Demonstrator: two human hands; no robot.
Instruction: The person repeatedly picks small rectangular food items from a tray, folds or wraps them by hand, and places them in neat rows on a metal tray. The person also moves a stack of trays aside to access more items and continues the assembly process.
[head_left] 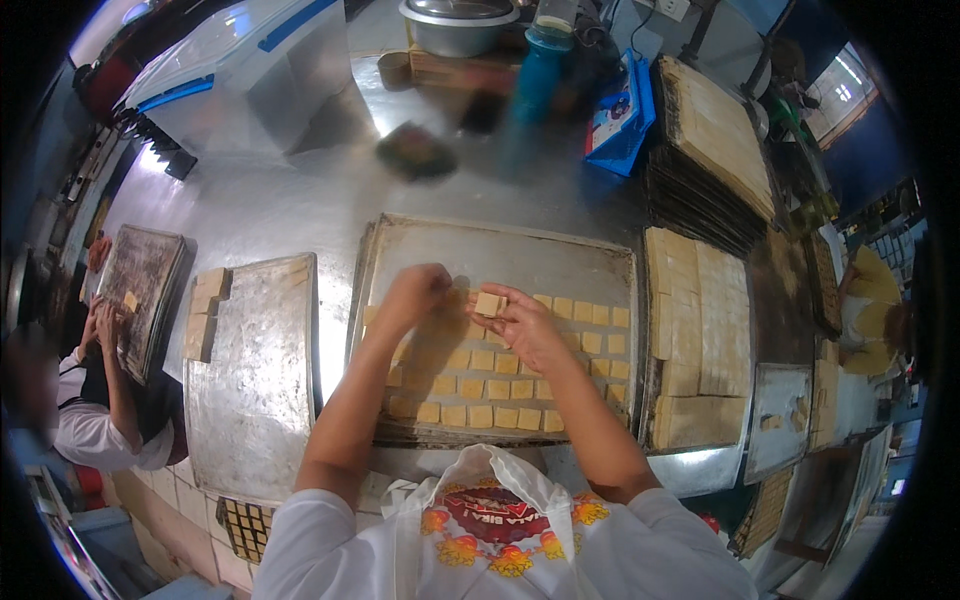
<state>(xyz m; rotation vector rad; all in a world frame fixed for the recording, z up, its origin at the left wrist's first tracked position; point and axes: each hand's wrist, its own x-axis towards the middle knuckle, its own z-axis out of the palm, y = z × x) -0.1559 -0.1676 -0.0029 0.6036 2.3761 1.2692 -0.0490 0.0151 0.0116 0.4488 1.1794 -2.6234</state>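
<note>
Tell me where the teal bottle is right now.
In the head view, the teal bottle is near the top, right of centre, between the round grey pot and the blue folded stand.

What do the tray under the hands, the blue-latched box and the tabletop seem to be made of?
Tray: probably metal, dull and worn, with greyish sheen and darkened edges. Box: likely plastic, smooth and cloudily see-through. Tabletop: apparently bare metal, possibly steel, semi-polished, given its bright glare.

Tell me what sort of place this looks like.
Probably a bakery or pastry workshop: small pale squares, seemingly dough, lie in rows on a metal tray, a stack of dark-edged trays stands beyond to the right, and a co-worker works at another tray at left.
</note>
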